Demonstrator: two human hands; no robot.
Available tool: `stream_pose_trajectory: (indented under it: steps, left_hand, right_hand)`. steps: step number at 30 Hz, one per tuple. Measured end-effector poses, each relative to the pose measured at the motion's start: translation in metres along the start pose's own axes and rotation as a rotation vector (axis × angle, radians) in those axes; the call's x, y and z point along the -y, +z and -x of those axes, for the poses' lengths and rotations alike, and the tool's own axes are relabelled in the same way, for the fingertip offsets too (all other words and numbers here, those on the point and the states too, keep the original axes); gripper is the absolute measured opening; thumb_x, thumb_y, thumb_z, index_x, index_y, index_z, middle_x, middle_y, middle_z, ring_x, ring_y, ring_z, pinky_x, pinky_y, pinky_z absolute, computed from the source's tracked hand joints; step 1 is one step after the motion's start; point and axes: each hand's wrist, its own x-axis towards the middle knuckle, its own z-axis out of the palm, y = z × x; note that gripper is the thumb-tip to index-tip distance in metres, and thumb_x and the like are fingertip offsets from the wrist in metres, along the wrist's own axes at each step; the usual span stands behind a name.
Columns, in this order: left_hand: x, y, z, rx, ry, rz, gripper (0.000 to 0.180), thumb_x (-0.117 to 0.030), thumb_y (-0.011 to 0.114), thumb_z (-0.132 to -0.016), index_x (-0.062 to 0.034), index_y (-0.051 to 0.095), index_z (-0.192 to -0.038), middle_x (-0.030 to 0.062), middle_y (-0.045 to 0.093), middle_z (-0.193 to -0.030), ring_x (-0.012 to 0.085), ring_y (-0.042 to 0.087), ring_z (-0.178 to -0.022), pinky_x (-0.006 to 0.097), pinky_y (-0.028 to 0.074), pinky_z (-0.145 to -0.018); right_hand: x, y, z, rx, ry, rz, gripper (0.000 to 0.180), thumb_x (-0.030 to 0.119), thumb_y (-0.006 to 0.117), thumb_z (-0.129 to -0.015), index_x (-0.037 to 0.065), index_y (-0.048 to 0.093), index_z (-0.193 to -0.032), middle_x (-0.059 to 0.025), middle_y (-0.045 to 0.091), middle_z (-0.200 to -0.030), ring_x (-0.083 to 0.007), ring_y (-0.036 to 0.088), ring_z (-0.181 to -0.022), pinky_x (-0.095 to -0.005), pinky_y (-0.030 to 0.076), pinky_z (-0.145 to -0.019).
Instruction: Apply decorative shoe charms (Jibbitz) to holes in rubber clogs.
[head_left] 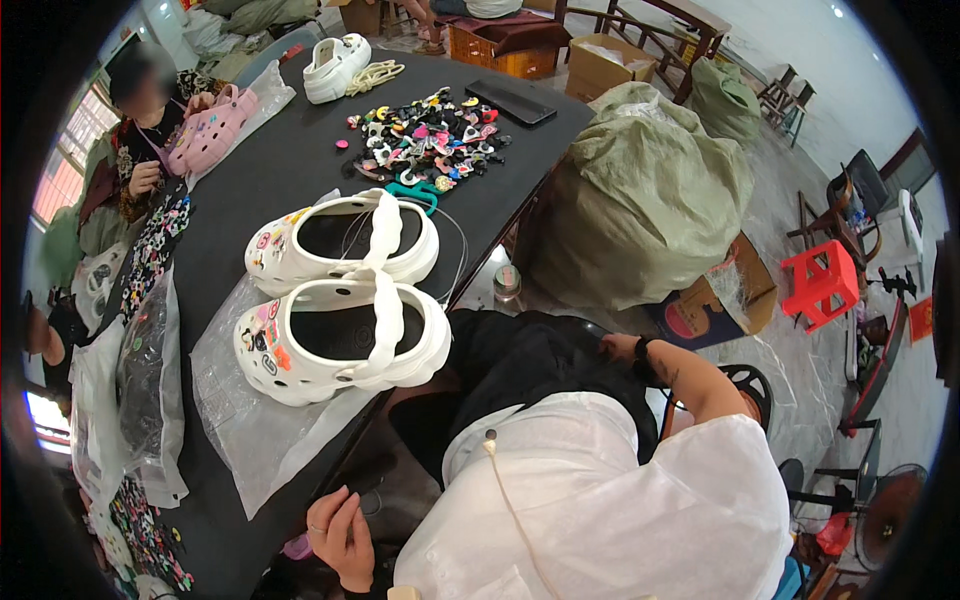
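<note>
A pair of white clogs point(345, 340) with colourful charms on the toes sits on a clear plastic bag point(250, 440) on the black table, straps raised across their openings. Thin clear line loops beside them. Below the clogs, my left hand point(342, 538) is off the table's near edge, its fingers loosely bent and apart, holding nothing I can see. At my right side, my right hand point(620, 347) rests low against my dark-clothed lap, with a dark band on the wrist; its fingers are mostly hidden. Beyond the clogs lies a pile of shoe charms point(430, 140) with green-handled scissors point(412, 195).
A phone point(510, 102) and another white clog point(336, 68) lie farther back. Across the table, a person holds a pink clog point(212, 130). A large green sack point(640, 200) stands right of the table, near an open carton point(712, 300) and a red stool point(820, 285).
</note>
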Motion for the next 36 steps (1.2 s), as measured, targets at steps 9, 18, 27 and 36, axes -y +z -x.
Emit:
stream_pose_trajectory:
  steps: [9, 18, 27, 36]
  left_hand:
    - [0.009, -0.007, 0.031, 0.018, -0.109, -0.01, 0.016, 0.003, 0.063, -0.084, -0.0004, 0.069, -0.098, 0.0123, 0.066, -0.108, 0.0278, 0.061, -0.099, 0.036, 0.048, -0.088]
    - [0.005, -0.006, 0.018, 0.056, -0.122, -0.004, 0.021, 0.003, 0.068, -0.077, -0.002, 0.07, -0.098, 0.0119, 0.066, -0.109, 0.0298, 0.061, -0.098, 0.039, 0.049, -0.085]
    - [-0.008, -0.004, -0.006, 0.085, -0.127, 0.024, 0.021, 0.0, 0.071, -0.075, -0.006, 0.072, -0.095, 0.0091, 0.068, -0.101, 0.0288, 0.064, -0.091, 0.038, 0.051, -0.08]
    - [-0.051, -0.068, -0.103, 0.604, -0.075, -0.112, 0.025, -0.026, 0.069, -0.085, -0.0115, 0.069, -0.106, 0.0058, 0.068, -0.104, 0.0254, 0.064, -0.094, 0.037, 0.05, -0.081]
  right_hand:
    - [0.019, -0.015, 0.068, 0.336, 0.045, 0.563, 0.039, 0.01, 0.069, -0.075, 0.011, 0.065, -0.114, -0.0099, 0.068, -0.099, -0.0314, 0.066, -0.092, -0.0417, 0.053, -0.077]
    - [0.087, -0.084, 0.175, 1.305, -0.264, 1.016, 0.037, 0.037, 0.078, -0.071, 0.009, 0.076, -0.094, -0.0054, 0.073, -0.09, -0.0215, 0.067, -0.085, -0.0342, 0.051, -0.076]
    - [0.219, -0.258, 0.238, 0.313, -0.159, 0.888, 0.022, 0.024, 0.081, -0.066, 0.01, 0.076, -0.083, -0.0052, 0.071, -0.076, -0.0209, 0.068, -0.076, -0.0344, 0.05, -0.065]
    - [0.382, -0.279, 0.207, 0.123, -1.313, 0.641, 0.014, 0.016, 0.076, -0.078, 0.007, 0.073, -0.089, -0.0081, 0.07, -0.083, -0.028, 0.064, -0.076, -0.038, 0.051, -0.069]
